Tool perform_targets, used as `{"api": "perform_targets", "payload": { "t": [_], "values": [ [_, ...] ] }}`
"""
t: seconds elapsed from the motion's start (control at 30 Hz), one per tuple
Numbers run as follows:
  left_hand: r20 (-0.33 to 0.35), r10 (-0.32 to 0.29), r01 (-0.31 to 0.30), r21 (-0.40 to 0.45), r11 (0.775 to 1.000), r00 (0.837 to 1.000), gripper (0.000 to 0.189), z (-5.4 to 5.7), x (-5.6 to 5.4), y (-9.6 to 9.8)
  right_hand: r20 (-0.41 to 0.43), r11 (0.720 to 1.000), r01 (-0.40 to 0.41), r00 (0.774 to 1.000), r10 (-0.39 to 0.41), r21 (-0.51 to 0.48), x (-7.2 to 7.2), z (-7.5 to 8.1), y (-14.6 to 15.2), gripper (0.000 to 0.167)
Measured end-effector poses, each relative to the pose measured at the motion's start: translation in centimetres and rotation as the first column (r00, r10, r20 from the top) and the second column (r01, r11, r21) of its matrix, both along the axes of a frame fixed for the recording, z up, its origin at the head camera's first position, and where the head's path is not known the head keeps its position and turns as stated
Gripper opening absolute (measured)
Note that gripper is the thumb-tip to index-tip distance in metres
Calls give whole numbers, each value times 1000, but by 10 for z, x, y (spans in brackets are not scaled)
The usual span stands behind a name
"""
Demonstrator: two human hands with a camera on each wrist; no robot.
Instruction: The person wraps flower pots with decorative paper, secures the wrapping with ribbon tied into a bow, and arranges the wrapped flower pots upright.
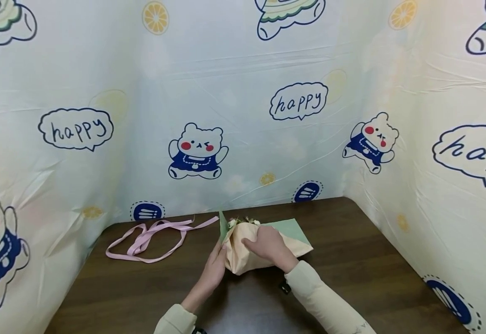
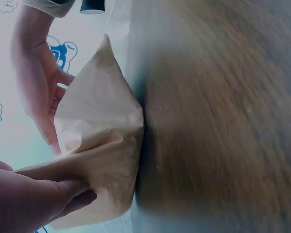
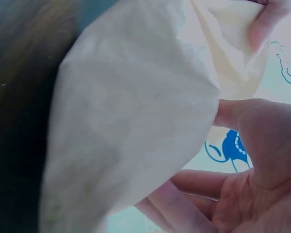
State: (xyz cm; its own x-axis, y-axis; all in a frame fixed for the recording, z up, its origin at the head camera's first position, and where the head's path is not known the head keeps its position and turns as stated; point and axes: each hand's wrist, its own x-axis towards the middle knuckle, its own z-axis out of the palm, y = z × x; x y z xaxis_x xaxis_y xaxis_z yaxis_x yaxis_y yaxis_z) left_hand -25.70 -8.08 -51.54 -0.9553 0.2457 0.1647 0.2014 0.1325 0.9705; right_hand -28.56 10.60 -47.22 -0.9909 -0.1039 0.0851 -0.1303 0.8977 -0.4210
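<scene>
A bunch of small white flowers (image 1: 243, 221) pokes out at the back of folded cream wrapping paper (image 1: 247, 260). Green paper (image 1: 288, 229) shows behind it on both sides. My left hand (image 1: 215, 264) grips the bundle's left side, its thumb (image 2: 70, 189) pressed on the near face of the paper. Over the top of the bundle lies my right hand (image 1: 269, 243). In the right wrist view its thumb and fingers (image 3: 199, 184) reach past the paper's edge with a gap between them; their tips are hidden by the paper.
A loosely coiled pink ribbon (image 1: 142, 243) lies on the dark wooden table (image 1: 372, 278), left of the bundle. Printed fabric (image 1: 243, 153) with bears and "happy" bubbles hangs around the table's back and sides.
</scene>
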Motion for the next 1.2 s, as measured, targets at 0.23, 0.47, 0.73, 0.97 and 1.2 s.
{"api": "perform_targets", "payload": {
  "t": [0.23, 0.47, 0.73, 0.97, 1.2],
  "values": [
    [-15, -3, 3, -10, 1000, 1000, 56, 4, 2, 5, -46, 997, 26, 999, -23, 76, 1, -8, -4, 57],
    [-44, 64, -66, -31, 997, 997, 52, 7, 2, 10, -57, 994, 38, 998, -32, 107, 1, -8, -6, 57],
    [9, 39, -39, -5, 999, 999, 55, 9, 6, 21, -30, 1000, 1, 1000, 0, 9, 2, -7, -5, 54],
    [14, 27, -27, 5, 1000, 1000, 56, 8, 7, 25, 78, 989, -125, 988, 131, -81, 3, 2, 3, 51],
    [42, 39, -38, -7, 999, 998, 59, 9, 8, 28, 174, 955, -193, 956, 235, -227, -1, 10, 21, 49]
  ]
}}
